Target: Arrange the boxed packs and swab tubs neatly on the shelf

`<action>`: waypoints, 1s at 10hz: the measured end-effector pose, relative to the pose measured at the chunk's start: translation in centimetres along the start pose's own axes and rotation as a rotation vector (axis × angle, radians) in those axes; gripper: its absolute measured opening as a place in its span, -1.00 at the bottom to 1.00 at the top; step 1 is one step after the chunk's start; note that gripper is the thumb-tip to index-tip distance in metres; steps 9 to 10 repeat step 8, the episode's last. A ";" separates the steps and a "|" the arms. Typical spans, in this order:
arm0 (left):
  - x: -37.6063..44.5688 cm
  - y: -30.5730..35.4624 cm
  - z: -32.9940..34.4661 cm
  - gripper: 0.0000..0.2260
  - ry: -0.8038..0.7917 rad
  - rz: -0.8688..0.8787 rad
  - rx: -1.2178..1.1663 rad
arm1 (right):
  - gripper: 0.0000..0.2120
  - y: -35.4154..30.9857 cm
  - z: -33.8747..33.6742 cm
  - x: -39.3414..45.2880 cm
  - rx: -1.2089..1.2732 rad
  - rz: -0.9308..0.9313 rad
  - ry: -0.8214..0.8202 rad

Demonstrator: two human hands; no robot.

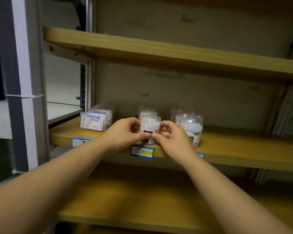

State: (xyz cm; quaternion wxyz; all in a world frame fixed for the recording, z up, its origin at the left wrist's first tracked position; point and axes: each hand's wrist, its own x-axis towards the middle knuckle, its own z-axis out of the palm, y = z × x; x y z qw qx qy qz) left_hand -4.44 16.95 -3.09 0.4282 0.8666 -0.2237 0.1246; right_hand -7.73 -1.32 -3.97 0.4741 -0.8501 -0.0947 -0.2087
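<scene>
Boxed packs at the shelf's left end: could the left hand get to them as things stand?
Probably yes. The boxed packs stand at the shelf front, nothing before them, but the left hand would first have to release the middle swab tub.

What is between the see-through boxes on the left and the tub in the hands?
Only bare wooden shelf lies between the boxed packs and the held swab tub, in the head view.

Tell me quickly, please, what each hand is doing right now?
Left hand: closed on the front swab tub, fingertips pinching its left side.
Right hand: closed on the same tub, fingertips pinching its right side at the label.
</scene>
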 end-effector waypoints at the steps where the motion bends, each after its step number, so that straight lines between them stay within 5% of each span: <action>1: 0.3 -0.6 0.0 -0.68 -0.014 0.026 0.012 | -0.69 0.7 0.6 0.2 -0.029 0.003 0.036; 7: 0.9 -2.2 0.8 -0.46 0.032 0.103 0.097 | -0.38 0.7 1.9 -0.6 -0.186 -0.003 0.119; 10: -0.5 -1.6 1.0 -0.45 0.142 0.110 0.097 | -0.46 0.4 1.7 -2.1 -0.083 -0.061 0.100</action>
